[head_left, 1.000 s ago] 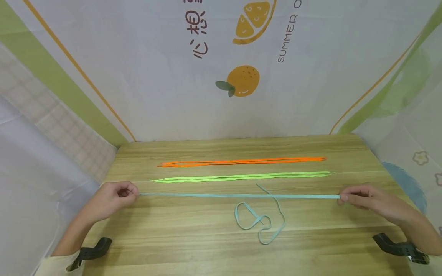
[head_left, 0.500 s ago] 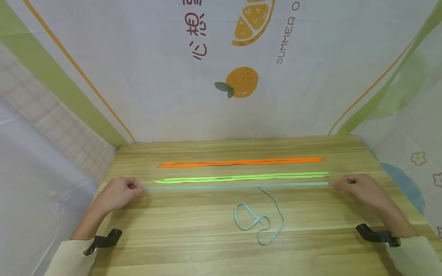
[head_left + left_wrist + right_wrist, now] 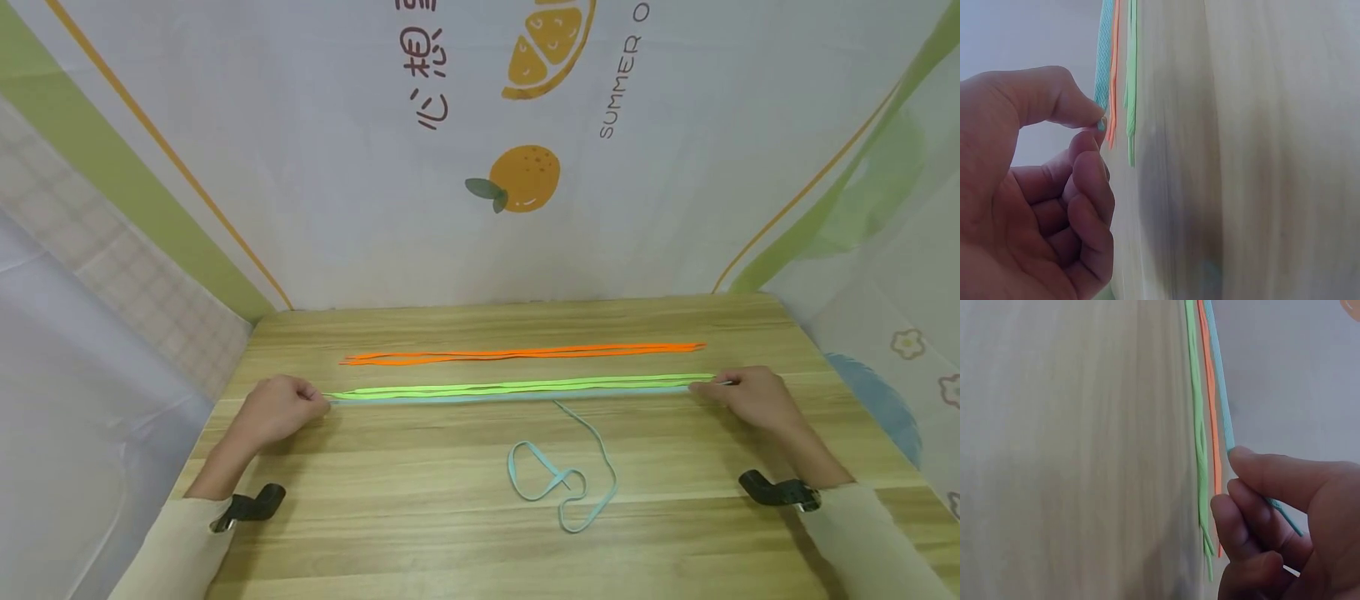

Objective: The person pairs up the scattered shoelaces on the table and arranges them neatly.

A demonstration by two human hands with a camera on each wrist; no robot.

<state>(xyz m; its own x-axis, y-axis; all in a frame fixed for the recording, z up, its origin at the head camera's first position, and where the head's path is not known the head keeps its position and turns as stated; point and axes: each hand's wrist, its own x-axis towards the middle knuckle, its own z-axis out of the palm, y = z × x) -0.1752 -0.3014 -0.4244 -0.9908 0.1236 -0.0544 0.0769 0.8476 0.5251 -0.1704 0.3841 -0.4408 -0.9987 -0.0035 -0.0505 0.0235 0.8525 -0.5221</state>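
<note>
A light-blue flat shoelace [image 3: 540, 396] is stretched straight between my two hands. My left hand [image 3: 281, 408] pinches one end between thumb and forefinger; the left wrist view shows the lace [image 3: 1104, 56] running up from that pinch. At the other end my right hand [image 3: 757, 398] pinches it, and in the right wrist view a short tail [image 3: 1288, 519] pokes out behind the fingers. In the head view, yellow-green laces [image 3: 525, 386] lie just beyond the stretched one. A second light-blue lace [image 3: 611, 467] lies in loose curls nearer to me.
Orange laces [image 3: 525, 353] lie straight across the wooden table [image 3: 375, 533], farther back than the yellow-green ones. A white printed cloth [image 3: 360, 208] hangs behind the table. Cloths also hang at both sides.
Both hands have moved away from me and closer together, carrying the stretched blue lace up beside the yellow-green laces. The curled blue lace and the orange laces have stayed put.
</note>
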